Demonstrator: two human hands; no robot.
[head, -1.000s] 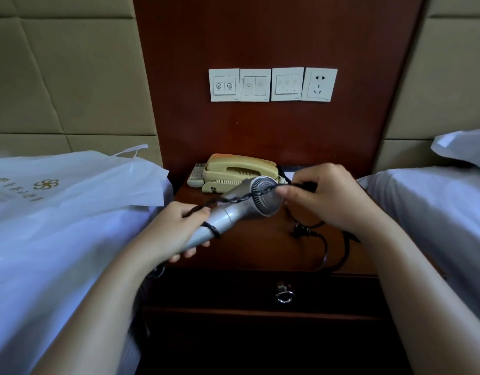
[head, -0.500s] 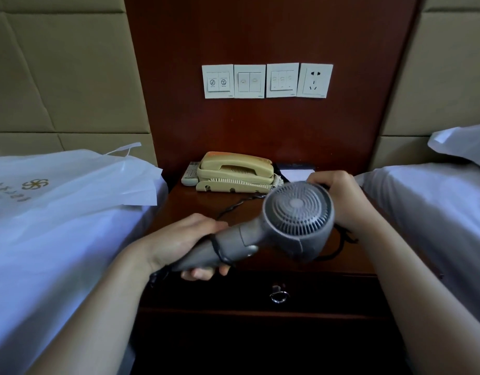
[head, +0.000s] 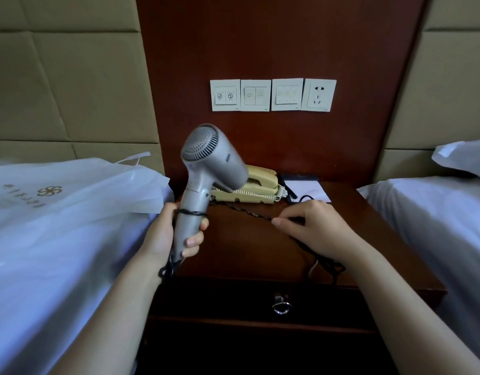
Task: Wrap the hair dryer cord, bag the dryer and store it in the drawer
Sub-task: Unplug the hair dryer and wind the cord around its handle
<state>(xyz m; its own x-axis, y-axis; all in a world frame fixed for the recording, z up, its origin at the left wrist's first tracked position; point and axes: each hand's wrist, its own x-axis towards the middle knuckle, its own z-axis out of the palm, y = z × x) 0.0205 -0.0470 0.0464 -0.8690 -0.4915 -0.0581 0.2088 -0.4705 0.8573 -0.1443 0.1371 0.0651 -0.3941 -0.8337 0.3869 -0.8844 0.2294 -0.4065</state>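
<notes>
Hands: the left hand (head: pixel 176 234) grips the dryer (head: pixel 211 163) by its handle, upright above the front left of the worktop (head: pixel 247 247). The right hand (head: pixel 309 226) curls its fingers on the cord (head: pixel 249 212), low on the worktop, just right of the dryer. One turn of cord circles the handle; the remainder trails across the worktop and loops over its front edge.

Step in hand, by judgement: winding. Hold the cord taut. Lay each turn beside the last. Avoid kinking it at the handle base.

Bag (head: pixel 71 190): on the bed (head: pixel 30 266), left. Drawer (head: pixel 260 301): shut, below.
</notes>
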